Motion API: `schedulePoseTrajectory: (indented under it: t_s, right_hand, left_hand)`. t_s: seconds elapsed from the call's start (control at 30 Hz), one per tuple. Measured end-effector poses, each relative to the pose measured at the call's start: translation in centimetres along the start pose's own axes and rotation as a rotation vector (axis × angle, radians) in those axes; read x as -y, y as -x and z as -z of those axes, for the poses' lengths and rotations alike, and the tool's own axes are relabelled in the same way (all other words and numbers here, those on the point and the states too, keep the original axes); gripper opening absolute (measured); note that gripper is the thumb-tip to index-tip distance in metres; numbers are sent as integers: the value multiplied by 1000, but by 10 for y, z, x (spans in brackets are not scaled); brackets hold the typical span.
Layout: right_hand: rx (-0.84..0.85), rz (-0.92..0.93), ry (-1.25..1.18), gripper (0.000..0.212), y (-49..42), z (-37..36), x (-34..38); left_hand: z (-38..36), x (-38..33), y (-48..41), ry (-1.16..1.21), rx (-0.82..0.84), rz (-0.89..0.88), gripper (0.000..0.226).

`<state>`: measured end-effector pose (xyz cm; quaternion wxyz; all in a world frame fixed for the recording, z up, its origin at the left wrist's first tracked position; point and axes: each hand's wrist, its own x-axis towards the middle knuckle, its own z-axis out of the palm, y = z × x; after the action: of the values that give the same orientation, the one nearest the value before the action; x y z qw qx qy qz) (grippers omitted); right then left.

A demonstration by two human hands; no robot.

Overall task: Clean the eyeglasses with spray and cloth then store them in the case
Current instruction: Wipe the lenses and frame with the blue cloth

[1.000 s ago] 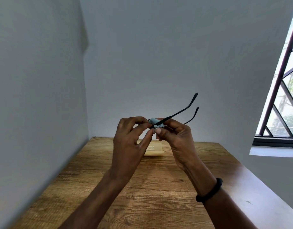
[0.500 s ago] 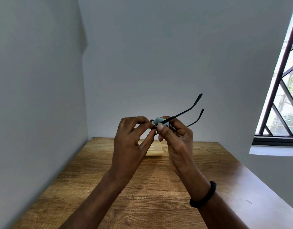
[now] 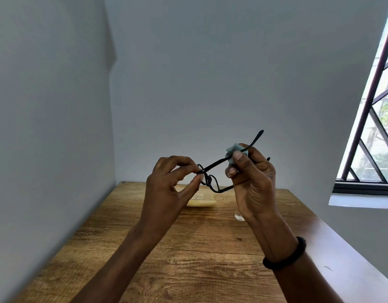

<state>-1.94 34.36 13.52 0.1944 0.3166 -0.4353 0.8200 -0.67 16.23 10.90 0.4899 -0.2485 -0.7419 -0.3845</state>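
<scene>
L hand [image 3: 166, 189] pinches thin black eyeglasses [image 3: 212, 182] hinge; R hand [image 3: 252, 180] pinches crumpled cloth [image 3: 233, 149] round temple.

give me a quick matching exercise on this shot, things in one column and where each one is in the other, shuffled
Things:
1. glasses
2. cloth
3. case
4. wristband

Places:
A. lying on the table
B. around the right wrist
C. held up between both hands
D. pinched around one arm of the frame by the right hand

Pairs: 1-C, 2-D, 3-A, 4-B. The left hand pinches the frame's corner.
</scene>
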Motion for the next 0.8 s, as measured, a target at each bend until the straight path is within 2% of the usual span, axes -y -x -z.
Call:
schedulePoseTrajectory:
  t_s: [0.17,0.3,0.47,0.57,0.63,0.73,0.8]
  right_hand:
    - [-12,-12,-85,12,-5,3,10]
    - [-52,-90,-150,11,-8,0,15]
    - [-92,-283,-395,22,-18,1,33]
    - [-105,-305,-446,20,-23,5,36]
    - [-98,-270,-396,18,-20,9,28]
    - [-124,-210,-184,9,-4,9,9]
    - [-155,-206,-11,23,12,1,-3]
  left_hand:
    - [3,-3,-1,9,6,12,12]
    - [5,-4,-2,19,21,11,12]
    - [7,-4,-1,62,34,22,13]
    - [8,-6,0,77,9,32,12]
    - [7,-8,0,75,-40,49,12]
    - [2,-10,1,21,-142,49,14]
    - [-1,-10,2,-43,-188,26,15]
